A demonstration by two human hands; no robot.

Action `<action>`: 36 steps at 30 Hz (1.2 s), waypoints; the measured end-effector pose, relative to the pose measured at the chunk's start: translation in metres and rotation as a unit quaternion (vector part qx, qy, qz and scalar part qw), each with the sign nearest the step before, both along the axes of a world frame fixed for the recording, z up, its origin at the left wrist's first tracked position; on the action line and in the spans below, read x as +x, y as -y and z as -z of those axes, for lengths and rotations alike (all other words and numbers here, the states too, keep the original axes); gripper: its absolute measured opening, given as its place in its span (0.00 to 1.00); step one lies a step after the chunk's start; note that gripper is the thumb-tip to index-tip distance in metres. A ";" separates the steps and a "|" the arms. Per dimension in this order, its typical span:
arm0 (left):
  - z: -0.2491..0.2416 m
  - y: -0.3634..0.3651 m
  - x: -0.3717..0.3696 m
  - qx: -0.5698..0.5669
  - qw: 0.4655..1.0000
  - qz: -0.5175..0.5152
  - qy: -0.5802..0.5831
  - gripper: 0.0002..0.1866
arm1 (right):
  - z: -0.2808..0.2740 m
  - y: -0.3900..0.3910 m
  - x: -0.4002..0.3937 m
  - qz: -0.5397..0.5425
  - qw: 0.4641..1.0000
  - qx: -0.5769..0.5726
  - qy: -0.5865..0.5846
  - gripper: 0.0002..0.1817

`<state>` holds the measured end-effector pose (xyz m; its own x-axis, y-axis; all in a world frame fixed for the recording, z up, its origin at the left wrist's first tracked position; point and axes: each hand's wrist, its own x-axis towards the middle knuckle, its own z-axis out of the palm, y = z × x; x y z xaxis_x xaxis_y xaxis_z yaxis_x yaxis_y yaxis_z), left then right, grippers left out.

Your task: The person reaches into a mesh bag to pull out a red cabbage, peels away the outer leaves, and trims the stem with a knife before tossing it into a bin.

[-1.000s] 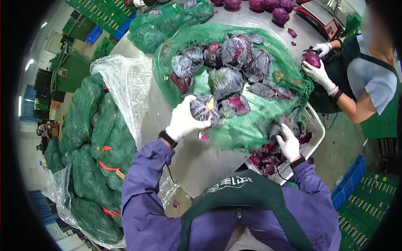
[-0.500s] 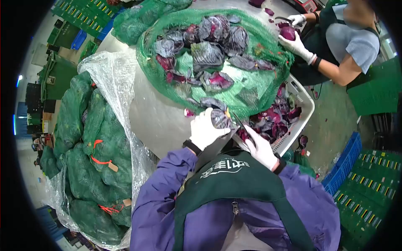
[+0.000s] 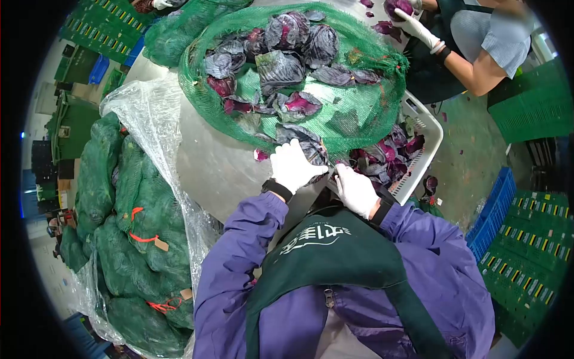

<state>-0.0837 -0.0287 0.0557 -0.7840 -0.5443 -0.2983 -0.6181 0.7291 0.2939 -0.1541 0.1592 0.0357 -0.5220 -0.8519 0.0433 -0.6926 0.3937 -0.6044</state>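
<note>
My left hand (image 3: pixel 293 167), in a white glove, is closed around a red cabbage (image 3: pixel 320 157) at the near edge of the green mesh bag (image 3: pixel 391 113). The glove covers much of that cabbage, and dark outer leaves lie against its far side. My right hand (image 3: pixel 357 191), also gloved, is just right of the cabbage with its fingers curled together around a knife, whose blade hardly shows from this angle. Several dark purple cabbages (image 3: pixel 281 70) and loose leaves (image 3: pixel 299 105) lie on the opened bag.
A white crate (image 3: pixel 435 134) of trimmed leaves stands right of the bag. On the left, full green mesh sacks (image 3: pixel 143 263) sit beside clear plastic wrap (image 3: pixel 161 131). Across the metal table (image 3: pixel 209 158), a co-worker's gloved hand (image 3: pixel 417 29) holds a purple cabbage (image 3: pixel 397 8).
The view has shifted slightly. My left hand has rolled over the cabbage, hiding more of it. My right hand's fingers have curled in, and the knife blade shows less.
</note>
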 end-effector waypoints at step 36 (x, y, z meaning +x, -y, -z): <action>0.050 0.008 0.129 0.185 0.916 -0.216 -0.281 0.55 | 0.025 0.002 -0.011 0.057 0.957 -0.118 0.259 0.23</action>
